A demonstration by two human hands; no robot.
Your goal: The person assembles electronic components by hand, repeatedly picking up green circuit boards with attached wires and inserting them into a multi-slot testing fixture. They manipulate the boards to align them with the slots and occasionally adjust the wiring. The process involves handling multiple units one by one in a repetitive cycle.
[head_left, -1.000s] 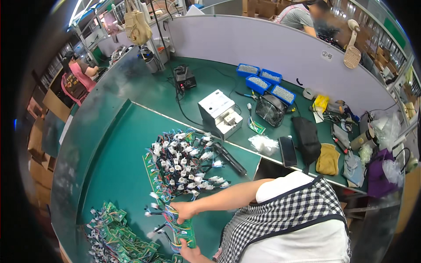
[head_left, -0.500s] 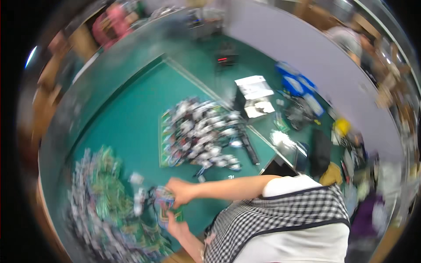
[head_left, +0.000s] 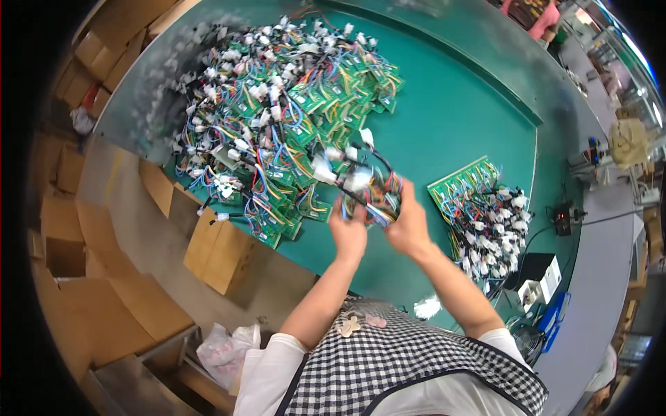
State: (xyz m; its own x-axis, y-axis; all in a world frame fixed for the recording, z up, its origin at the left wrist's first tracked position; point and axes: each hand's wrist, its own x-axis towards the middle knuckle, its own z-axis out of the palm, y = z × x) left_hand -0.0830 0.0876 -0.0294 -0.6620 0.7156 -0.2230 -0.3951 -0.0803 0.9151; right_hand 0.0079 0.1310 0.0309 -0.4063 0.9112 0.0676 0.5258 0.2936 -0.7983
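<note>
Over the green work surface, both hands close on a circuit board with wires (head_left: pixel 380 200); its coloured wires and white plugs are smeared by motion. My left hand (head_left: pixel 348 232) grips the lower left side of the bundle. On its right side, my right hand (head_left: pixel 409 225) has its fingers wrapped around the wires. The board itself is mostly hidden by the wires and fingers. Just beyond my hands spreads a large heap of wired circuit boards (head_left: pixel 298 132), green with white connectors. To the right lies a smaller group of wired boards (head_left: pixel 479 222), set side by side.
A metal rim (head_left: pixel 472 66) borders the green table (head_left: pixel 444 132). Beyond the smaller group stand a black device with a red light (head_left: pixel 563 218) and a white-and-black box (head_left: pixel 541 274). Cardboard boxes (head_left: pixel 118 312) and a plastic bag (head_left: pixel 229 350) are at the left on the floor side.
My view has swung left, so the large heap now lies ahead and the smaller group to the right. Both hands still hold the wired board, now farther over the table beside the heap.
</note>
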